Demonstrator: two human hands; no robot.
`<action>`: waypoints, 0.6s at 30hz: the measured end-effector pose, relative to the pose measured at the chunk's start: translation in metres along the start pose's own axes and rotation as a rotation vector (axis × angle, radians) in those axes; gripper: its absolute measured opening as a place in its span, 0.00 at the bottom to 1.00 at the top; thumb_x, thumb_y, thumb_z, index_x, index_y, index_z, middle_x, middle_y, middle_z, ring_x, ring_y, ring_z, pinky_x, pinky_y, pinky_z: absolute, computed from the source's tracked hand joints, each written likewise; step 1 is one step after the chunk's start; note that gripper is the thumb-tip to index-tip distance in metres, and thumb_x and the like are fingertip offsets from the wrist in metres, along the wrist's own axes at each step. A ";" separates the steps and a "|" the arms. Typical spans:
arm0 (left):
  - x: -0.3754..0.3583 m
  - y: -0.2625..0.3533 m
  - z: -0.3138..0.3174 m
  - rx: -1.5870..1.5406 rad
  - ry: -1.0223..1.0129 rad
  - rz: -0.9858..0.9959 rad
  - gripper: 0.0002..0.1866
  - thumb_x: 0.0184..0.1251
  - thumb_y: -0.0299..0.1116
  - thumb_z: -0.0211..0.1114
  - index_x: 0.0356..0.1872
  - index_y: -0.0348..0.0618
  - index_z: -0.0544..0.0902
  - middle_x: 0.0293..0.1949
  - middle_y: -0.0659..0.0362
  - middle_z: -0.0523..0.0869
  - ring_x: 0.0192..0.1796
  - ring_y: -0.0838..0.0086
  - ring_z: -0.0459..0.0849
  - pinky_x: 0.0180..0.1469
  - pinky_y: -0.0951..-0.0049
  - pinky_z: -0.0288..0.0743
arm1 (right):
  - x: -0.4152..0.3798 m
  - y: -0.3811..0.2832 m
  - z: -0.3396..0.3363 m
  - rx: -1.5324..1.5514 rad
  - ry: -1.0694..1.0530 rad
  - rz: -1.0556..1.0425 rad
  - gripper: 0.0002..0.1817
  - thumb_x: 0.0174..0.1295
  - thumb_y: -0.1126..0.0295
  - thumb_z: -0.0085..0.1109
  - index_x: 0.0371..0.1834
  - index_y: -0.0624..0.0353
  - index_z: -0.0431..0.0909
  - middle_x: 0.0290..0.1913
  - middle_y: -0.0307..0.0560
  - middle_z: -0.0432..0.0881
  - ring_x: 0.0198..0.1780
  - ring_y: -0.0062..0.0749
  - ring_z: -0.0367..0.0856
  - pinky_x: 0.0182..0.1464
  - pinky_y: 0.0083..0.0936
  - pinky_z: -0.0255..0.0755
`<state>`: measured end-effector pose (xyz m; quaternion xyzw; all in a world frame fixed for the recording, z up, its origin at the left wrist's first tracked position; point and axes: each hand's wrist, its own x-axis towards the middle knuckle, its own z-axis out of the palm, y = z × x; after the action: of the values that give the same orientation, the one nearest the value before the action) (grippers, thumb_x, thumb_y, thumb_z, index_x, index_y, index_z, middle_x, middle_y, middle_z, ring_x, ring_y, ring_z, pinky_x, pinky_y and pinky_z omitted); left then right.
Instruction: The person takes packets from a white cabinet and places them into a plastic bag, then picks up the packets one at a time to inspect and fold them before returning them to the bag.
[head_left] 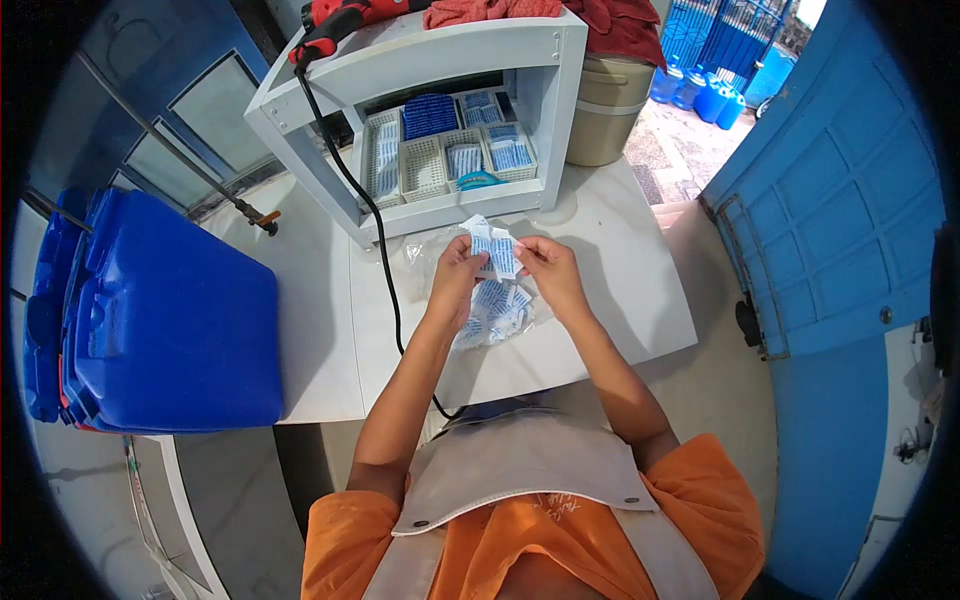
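Small white packets with blue print (495, 250) are held up between my two hands over the table. My left hand (456, 278) is closed on their left side, thumb across the front. On the right edge, my right hand (553, 272) pinches with thumb and fingertips. Just below the hands lies a clear plastic bag (540, 312) with more printed packets (492, 312) in it. Its crumpled plastic also spreads behind my left hand. How many packets I hold cannot be made out.
A white shelf unit (420, 75) stands behind my hands, holding several baskets (422, 168) of packets. A black cable (380, 225) runs down from a red heat-gun-like tool (345, 22). Blue jerrycans (180, 310) stand left; a beige bucket (603, 115) is back right. The white table (630, 290) ends at right.
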<state>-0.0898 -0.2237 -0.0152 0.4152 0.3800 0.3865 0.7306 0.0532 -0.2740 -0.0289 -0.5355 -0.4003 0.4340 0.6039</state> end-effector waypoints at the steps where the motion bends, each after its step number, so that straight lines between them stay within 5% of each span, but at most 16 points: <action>1: -0.001 0.000 0.002 -0.003 0.001 0.029 0.12 0.62 0.22 0.51 0.46 0.39 0.72 0.41 0.58 0.80 0.41 0.75 0.79 0.43 0.74 0.71 | 0.001 0.000 -0.001 0.030 -0.019 0.002 0.10 0.60 0.69 0.58 0.38 0.66 0.79 0.29 0.37 0.80 0.28 0.16 0.74 0.30 0.15 0.70; 4: -0.003 0.000 0.008 -0.014 -0.076 0.000 0.12 0.63 0.22 0.49 0.47 0.40 0.71 0.40 0.58 0.80 0.39 0.74 0.80 0.42 0.72 0.76 | 0.003 0.001 -0.003 0.283 -0.146 0.135 0.10 0.61 0.69 0.59 0.36 0.66 0.79 0.29 0.35 0.79 0.28 0.15 0.73 0.31 0.15 0.69; 8: -0.008 0.008 0.012 -0.110 -0.061 -0.057 0.12 0.64 0.22 0.49 0.48 0.40 0.71 0.40 0.58 0.80 0.39 0.75 0.80 0.40 0.73 0.75 | 0.003 -0.004 -0.003 0.173 -0.088 0.125 0.07 0.60 0.71 0.58 0.35 0.65 0.78 0.28 0.38 0.79 0.27 0.19 0.74 0.31 0.17 0.69; 10: -0.008 0.006 0.012 -0.039 -0.041 -0.045 0.12 0.65 0.23 0.49 0.49 0.41 0.71 0.42 0.59 0.80 0.41 0.76 0.80 0.41 0.73 0.74 | -0.007 -0.017 0.006 -0.451 0.152 -0.346 0.05 0.59 0.74 0.56 0.36 0.64 0.77 0.31 0.45 0.79 0.28 0.28 0.76 0.32 0.21 0.70; 13: -0.009 0.003 0.016 -0.054 -0.053 -0.034 0.13 0.66 0.24 0.48 0.51 0.42 0.70 0.44 0.59 0.79 0.44 0.76 0.78 0.45 0.72 0.72 | -0.009 -0.016 0.017 -0.518 0.224 -0.526 0.07 0.58 0.77 0.54 0.40 0.63 0.75 0.35 0.50 0.77 0.29 0.35 0.76 0.31 0.25 0.70; 18: -0.006 -0.002 0.016 -0.165 -0.089 -0.054 0.14 0.67 0.25 0.47 0.53 0.44 0.70 0.46 0.61 0.78 0.46 0.77 0.77 0.47 0.71 0.71 | -0.009 -0.022 0.020 -0.452 0.209 -0.519 0.08 0.57 0.76 0.58 0.40 0.63 0.75 0.33 0.46 0.78 0.28 0.28 0.75 0.29 0.22 0.69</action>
<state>-0.0778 -0.2351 -0.0100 0.3598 0.3252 0.3778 0.7887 0.0339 -0.2777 -0.0048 -0.5775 -0.5449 0.1098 0.5980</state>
